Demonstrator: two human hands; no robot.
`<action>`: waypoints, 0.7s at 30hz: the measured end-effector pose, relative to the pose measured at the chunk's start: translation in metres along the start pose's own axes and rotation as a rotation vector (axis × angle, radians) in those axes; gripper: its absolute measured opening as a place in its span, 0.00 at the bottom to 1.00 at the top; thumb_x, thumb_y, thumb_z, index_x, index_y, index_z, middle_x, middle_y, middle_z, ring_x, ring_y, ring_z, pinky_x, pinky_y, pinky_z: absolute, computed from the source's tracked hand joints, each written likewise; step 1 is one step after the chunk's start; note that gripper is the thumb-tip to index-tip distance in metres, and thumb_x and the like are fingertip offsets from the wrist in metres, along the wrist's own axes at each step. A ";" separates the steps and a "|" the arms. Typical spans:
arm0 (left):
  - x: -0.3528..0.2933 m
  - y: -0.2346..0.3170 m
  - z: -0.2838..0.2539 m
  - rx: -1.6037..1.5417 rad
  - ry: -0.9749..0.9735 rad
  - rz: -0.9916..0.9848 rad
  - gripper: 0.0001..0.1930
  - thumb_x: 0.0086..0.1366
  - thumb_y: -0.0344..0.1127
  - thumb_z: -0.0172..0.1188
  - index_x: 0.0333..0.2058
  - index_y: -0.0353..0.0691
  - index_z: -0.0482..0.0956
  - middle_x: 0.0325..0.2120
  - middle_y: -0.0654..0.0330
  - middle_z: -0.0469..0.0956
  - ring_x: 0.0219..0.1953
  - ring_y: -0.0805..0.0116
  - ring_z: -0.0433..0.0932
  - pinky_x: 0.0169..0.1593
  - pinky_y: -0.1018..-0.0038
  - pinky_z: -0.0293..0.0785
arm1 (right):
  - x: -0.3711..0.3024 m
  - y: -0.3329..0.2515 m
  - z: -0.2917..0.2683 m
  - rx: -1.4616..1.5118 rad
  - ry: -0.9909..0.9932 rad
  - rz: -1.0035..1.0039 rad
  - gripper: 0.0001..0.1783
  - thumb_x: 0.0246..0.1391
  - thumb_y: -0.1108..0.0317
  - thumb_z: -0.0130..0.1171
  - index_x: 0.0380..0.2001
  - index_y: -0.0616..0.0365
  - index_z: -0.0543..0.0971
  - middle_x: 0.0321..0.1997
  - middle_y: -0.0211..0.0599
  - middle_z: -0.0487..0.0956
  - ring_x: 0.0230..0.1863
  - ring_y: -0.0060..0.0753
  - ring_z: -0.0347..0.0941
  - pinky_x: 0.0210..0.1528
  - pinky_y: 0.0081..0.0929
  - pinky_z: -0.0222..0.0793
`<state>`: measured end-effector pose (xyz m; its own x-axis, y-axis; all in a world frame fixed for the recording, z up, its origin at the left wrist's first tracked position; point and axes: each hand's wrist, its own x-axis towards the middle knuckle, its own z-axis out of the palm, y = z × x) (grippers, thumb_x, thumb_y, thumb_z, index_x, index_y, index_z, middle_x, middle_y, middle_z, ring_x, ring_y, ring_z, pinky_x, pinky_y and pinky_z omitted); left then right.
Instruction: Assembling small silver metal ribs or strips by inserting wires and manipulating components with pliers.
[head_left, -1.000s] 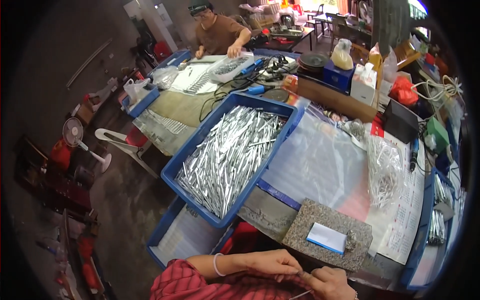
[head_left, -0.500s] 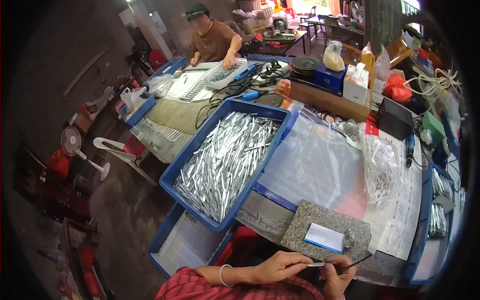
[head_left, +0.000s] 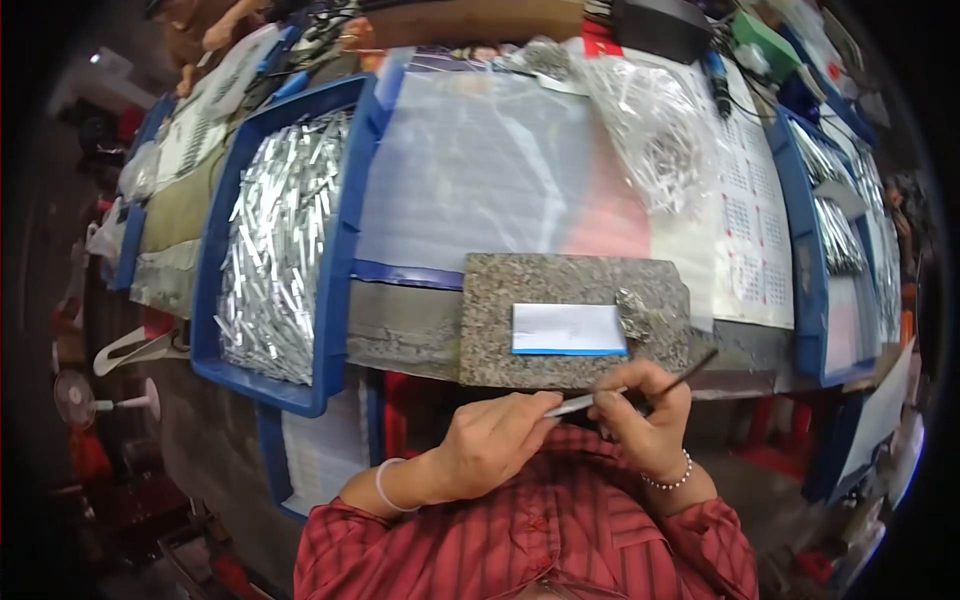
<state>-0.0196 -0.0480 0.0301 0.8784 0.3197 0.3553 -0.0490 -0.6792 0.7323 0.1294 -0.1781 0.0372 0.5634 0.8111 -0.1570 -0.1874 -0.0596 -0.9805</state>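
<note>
Spanning the gap between both hands, a thin silvery strip [head_left: 574, 405] is held at lower centre of the frame, just below the near edge of the stone slab. Its left end is pinched by the left hand [head_left: 497, 441]: fingers drawn together and nearly straight, thumb mostly hidden. The strip's right end is met by the thumb and forefinger of the right hand [head_left: 645, 425], closed in a pinch with the other fingers curled. A dark rod [head_left: 694, 371] is also gripped in the right hand, its free end pointed up and right. Whether rod and strip touch cannot be told; the contact is covered by fingers.

On the speckled stone slab [head_left: 490, 290], centre-right of frame, a white pad [head_left: 569, 327] with a blue lower edge is set flat. A small metallic clump [head_left: 636, 314] is placed just beside it, on the right.

Further out: a blue tray [head_left: 333, 335] is seen at centre-left, filled with loose silvery pieces [head_left: 280, 240]. Clear plastic sheeting [head_left: 470, 180] is spread at upper centre; a clear bag [head_left: 660, 150] of thin whitish items is laid at its right. More silvery pieces are held in a second blue tray [head_left: 808, 310], right side. A co-worker [head_left: 200, 25] is partly visible, upper left.
</note>
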 end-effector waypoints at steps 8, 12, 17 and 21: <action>0.032 -0.031 0.001 0.246 0.077 0.029 0.14 0.50 0.22 0.64 0.38 0.37 0.78 0.28 0.56 0.72 0.27 0.58 0.74 0.29 0.68 0.70 | 0.015 -0.016 -0.035 0.164 0.104 -0.384 0.33 0.65 0.46 0.35 0.33 0.69 0.74 0.34 0.50 0.77 0.22 0.23 0.69 0.25 0.18 0.67; 0.036 -0.056 0.000 0.389 -0.051 0.163 0.13 0.51 0.29 0.55 0.38 0.35 0.76 0.28 0.59 0.69 0.33 0.62 0.70 0.36 0.69 0.63 | 0.012 -0.023 -0.040 -0.472 0.172 -0.458 0.38 0.64 0.41 0.29 0.29 0.65 0.78 0.40 0.49 0.80 0.32 0.34 0.74 0.34 0.25 0.69; 0.037 -0.064 -0.002 0.417 -0.098 0.250 0.15 0.50 0.30 0.54 0.39 0.33 0.75 0.27 0.59 0.67 0.31 0.64 0.69 0.34 0.70 0.63 | 0.029 -0.028 -0.027 -0.564 0.001 -0.309 0.34 0.64 0.44 0.33 0.38 0.64 0.79 0.37 0.44 0.81 0.24 0.32 0.75 0.26 0.26 0.68; 0.041 -0.066 -0.007 0.388 -0.123 0.291 0.17 0.50 0.31 0.54 0.39 0.31 0.75 0.26 0.59 0.66 0.29 0.65 0.68 0.33 0.71 0.63 | 0.027 -0.054 -0.019 -0.790 -0.013 -0.409 0.20 0.59 0.55 0.46 0.35 0.62 0.78 0.34 0.43 0.80 0.24 0.34 0.76 0.26 0.27 0.70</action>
<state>0.0162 0.0138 0.0004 0.9052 0.0164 0.4247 -0.1401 -0.9319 0.3346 0.1699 -0.1638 0.0832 0.4542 0.8632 0.2203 0.6393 -0.1436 -0.7554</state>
